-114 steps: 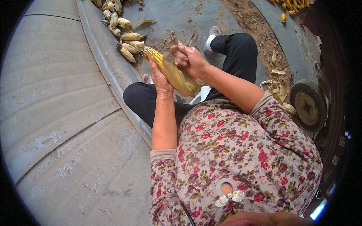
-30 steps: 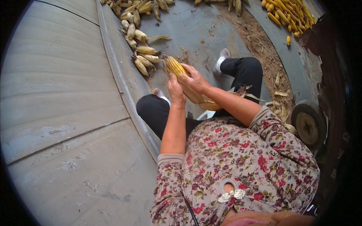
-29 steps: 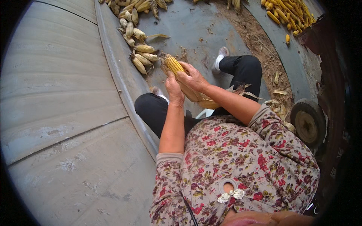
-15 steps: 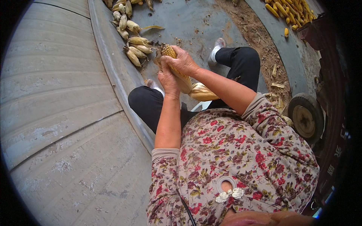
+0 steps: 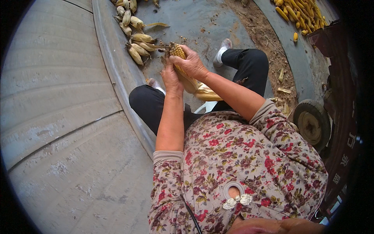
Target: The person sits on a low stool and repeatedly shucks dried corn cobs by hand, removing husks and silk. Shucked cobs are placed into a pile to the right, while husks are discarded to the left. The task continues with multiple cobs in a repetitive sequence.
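Note:
In the head view both my hands grip one ear of corn [image 5: 178, 49] in front of my lap, its yellow kernels bared at the upper end. My right hand [image 5: 191, 64] wraps over the cob near that end. My left hand [image 5: 171, 78] holds it just below and to the left, fingertips partly hidden by the corn. Pale peeled husk [image 5: 205, 94] hangs toward the lower right, behind my right forearm.
Several husked ears [image 5: 136, 54] lie along the metal sheet's raised edge [image 5: 111, 58]. A pile of bare yellow cobs [image 5: 300, 13] is at upper right, loose husks [image 5: 283, 89] lie beside my right leg, and a rubber wheel [image 5: 311, 123] stands at right.
Since 3.8 seconds ago my right hand has moved left onto the cob's upper end and husk hangs down. Over the last second both hands moved up toward the husked ears.

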Tool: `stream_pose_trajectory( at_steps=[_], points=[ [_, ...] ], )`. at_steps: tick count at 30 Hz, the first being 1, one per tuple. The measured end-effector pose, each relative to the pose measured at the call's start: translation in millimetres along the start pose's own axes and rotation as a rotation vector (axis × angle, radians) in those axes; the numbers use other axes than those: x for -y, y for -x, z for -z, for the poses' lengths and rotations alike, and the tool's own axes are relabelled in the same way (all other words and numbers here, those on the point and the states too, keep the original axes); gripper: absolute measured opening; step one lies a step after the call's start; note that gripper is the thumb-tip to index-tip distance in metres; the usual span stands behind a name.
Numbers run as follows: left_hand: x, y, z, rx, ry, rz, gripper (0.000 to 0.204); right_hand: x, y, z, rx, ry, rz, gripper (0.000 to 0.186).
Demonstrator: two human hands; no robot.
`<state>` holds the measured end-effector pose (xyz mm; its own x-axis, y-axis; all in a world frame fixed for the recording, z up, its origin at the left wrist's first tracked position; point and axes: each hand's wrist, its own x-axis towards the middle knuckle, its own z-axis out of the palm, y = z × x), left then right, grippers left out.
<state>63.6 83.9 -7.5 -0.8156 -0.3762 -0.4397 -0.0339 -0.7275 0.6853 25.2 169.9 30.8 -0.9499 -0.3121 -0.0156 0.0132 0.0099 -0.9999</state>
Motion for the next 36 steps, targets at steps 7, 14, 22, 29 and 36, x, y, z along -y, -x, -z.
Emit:
stream_pose_trajectory(
  at_steps=[7, 14, 22, 29, 36],
  points=[
    [-7.2, 1.7, -3.6, -0.105, -0.117, -0.027, 0.03, -3.1, -5.7, -1.2, -0.066, 0.431, 0.235, 0.053],
    [-14.3, 8.5, -14.2, -0.051, -0.059, -0.179, 0.025, 34.5, -11.6, 7.3, 0.08, 0.947, 0.219, 0.063],
    [-16.3, 0.3, -22.7, 0.03, 0.08, -0.096, 0.024, 52.2, 0.9, 17.7, 0.031, 0.842, 0.39, 0.051],
    [-26.7, -37.8, -12.0, -0.255, 0.151, -0.113, 0.03, 52.6, 23.7, 42.4, 0.089, 0.575, 0.462, 0.041],
    [-21.3, -16.0, -29.0, -0.203, -0.238, -0.351, 0.029, 55.8, 41.5, 72.4, 0.272, 0.931, 0.122, 0.035]
  ],
)
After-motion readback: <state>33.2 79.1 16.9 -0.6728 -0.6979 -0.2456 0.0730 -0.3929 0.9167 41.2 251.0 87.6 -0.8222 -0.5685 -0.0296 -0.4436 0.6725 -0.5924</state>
